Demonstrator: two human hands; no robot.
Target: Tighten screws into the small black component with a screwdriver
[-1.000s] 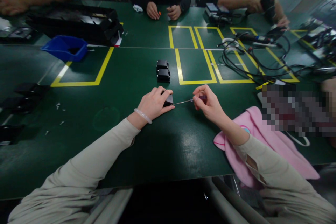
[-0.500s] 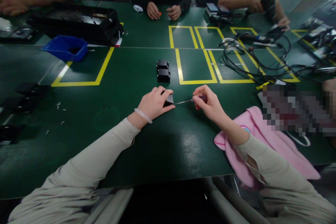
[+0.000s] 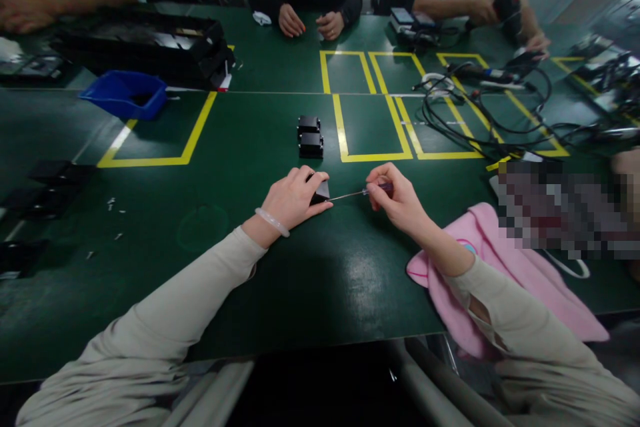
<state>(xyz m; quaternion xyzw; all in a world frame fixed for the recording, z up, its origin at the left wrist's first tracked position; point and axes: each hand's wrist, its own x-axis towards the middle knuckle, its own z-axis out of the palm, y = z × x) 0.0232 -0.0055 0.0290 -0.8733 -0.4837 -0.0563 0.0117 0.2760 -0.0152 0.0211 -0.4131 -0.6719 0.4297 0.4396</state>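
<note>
My left hand (image 3: 293, 199) grips a small black block (image 3: 321, 191) and presses it against the green table (image 3: 300, 267). My right hand (image 3: 397, 200) pinches a thin screwdriver (image 3: 360, 193) with a dark red handle. Its metal tip points left and meets the right side of the block. Two more black blocks (image 3: 311, 137) stand together a little farther back, beside a yellow taped rectangle.
A pink cloth (image 3: 505, 267) lies under my right forearm. A blue bin (image 3: 125, 93) and black trays (image 3: 145, 43) sit at the back left, tangled cables (image 3: 480, 113) at the back right. Small screws (image 3: 113, 203) are scattered at the left. Other people's hands rest along the far edge.
</note>
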